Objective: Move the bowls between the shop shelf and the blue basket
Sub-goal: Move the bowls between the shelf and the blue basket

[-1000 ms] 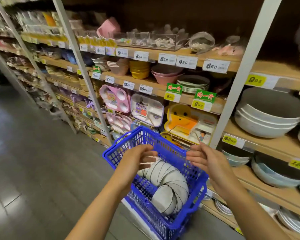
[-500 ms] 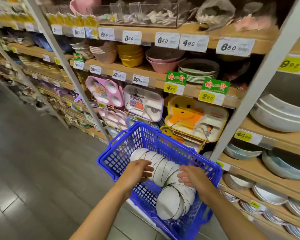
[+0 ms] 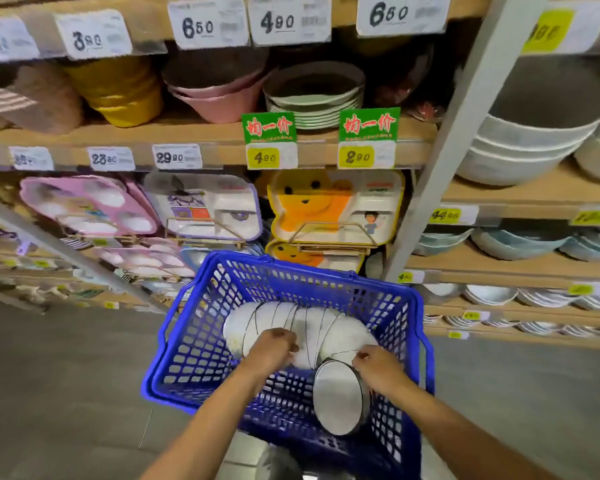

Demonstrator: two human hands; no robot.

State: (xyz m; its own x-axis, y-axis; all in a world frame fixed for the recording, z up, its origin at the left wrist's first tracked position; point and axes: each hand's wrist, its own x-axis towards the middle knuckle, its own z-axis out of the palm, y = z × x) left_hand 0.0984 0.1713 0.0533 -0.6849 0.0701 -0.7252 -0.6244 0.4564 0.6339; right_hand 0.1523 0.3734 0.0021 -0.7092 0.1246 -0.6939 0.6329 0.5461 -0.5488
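The shop shelf [image 3: 205,133] rises behind the blue basket [image 3: 413,327], loaded with stacked dishes. Inside the basket a curved row of nested white bowls [image 3: 312,323] lies on its side. The left hand [image 3: 272,349] grips the row's middle; the right hand [image 3: 378,368] clasps bowls at its near end.

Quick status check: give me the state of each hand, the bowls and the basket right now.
left hand: inside the basket, fingers curled on the bowl row
right hand: inside the basket, gripping bowls near the row's end
white bowls: nested, lying on their side in a curved row
blue basket: upright, holding the bowls
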